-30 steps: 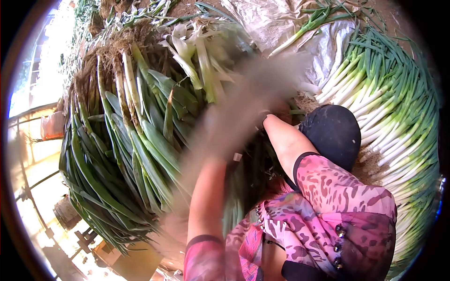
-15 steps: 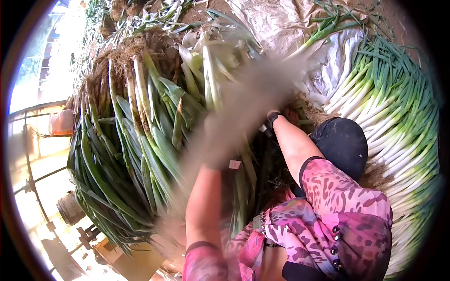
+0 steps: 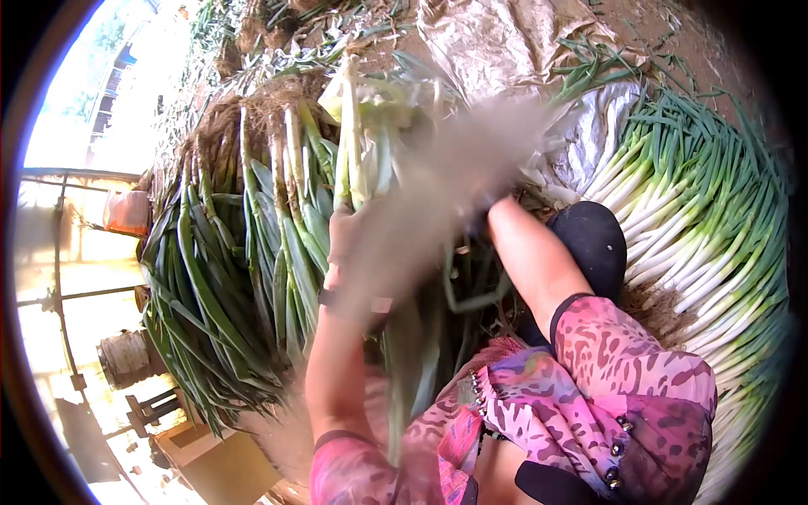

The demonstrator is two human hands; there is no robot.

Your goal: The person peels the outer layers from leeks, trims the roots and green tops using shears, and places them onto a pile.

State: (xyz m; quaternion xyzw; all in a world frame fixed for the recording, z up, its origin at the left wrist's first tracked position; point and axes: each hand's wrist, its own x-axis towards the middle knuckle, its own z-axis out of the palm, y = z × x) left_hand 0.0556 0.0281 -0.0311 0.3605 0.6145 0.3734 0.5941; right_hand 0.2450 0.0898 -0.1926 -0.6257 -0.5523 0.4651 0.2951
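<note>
My left hand [image 3: 343,236] is closed around a thick leek [image 3: 348,139], held root end up, with its pale stalk rising above the fist. Long green leaves hang down below that hand and are partly hidden. My right hand [image 3: 486,200] is nearly covered by a brown blurred smear across the middle of the view, so its fingers do not show. Left of my left hand lies a big pile of untrimmed leeks [image 3: 223,252], with brown roots at the top and dark green leaves hanging down.
Cleaned leeks [image 3: 673,227] with white stalks lie in a long row at the right. A crumpled plastic sheet [image 3: 497,42] covers the ground at the top. A cardboard box [image 3: 215,459] and metal railing [image 3: 63,286] are at left. My dark-clothed knee [image 3: 593,248] is beside my right arm.
My left hand has moved up and left out of the smear and now shows gripping a leek. My right hand has shifted slightly and is more hidden. The view has turned slightly.
</note>
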